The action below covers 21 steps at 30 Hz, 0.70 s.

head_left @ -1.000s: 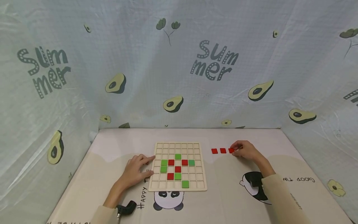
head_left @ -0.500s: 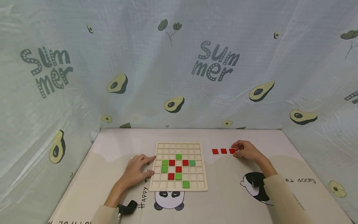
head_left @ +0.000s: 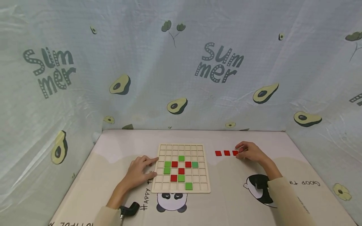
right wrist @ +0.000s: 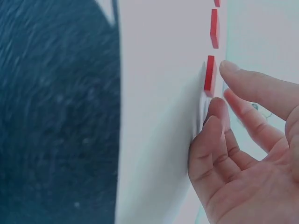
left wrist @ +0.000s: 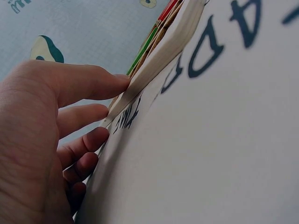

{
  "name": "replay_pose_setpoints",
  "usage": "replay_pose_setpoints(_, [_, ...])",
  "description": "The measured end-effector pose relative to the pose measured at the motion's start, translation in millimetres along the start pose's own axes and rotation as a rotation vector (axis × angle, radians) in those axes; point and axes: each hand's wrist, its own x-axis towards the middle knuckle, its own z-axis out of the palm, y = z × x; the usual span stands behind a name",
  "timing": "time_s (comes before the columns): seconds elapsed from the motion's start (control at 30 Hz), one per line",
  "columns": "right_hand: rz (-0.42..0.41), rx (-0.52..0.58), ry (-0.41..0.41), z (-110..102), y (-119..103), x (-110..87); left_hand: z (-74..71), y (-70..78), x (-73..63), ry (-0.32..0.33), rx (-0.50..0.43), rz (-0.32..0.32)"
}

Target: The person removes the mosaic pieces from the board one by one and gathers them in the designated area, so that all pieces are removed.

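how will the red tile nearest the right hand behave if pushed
The red tile lies flat and has straight sides, so it would likely slide rather than roll. It looks thin and unbent, so probably stiff and fairly light.

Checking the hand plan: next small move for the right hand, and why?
I'd probably pinch the rightmost red tile with the right hand: the fingertips are right by it, but no firm grip shows. The left hand touches the edge of the wooden grid board, which has bare cells.
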Motion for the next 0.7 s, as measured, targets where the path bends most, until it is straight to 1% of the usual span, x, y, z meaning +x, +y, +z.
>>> replay_pose_setpoints(0.13, [-0.018,-0.023,0.012,0,-6,-1.1,-0.7,0.4,0.5,-0.010,0.000,0.001])
replay_pose_setpoints(0.3, [-0.061,-0.073,0.032,3,-22,0.5,-2.6,1.6,1.0,-0.022,-0.002,-0.006])
replay_pose_setpoints(0.5, [-0.095,-0.086,0.039,12,-44,5.8,-2.3,0.6,0.2,-0.025,-0.004,-0.019])
replay_pose_setpoints(0.7, [-0.128,-0.101,0.037,24,-65,12.3,-0.5,-1.2,0.9,-0.024,0.004,-0.014])
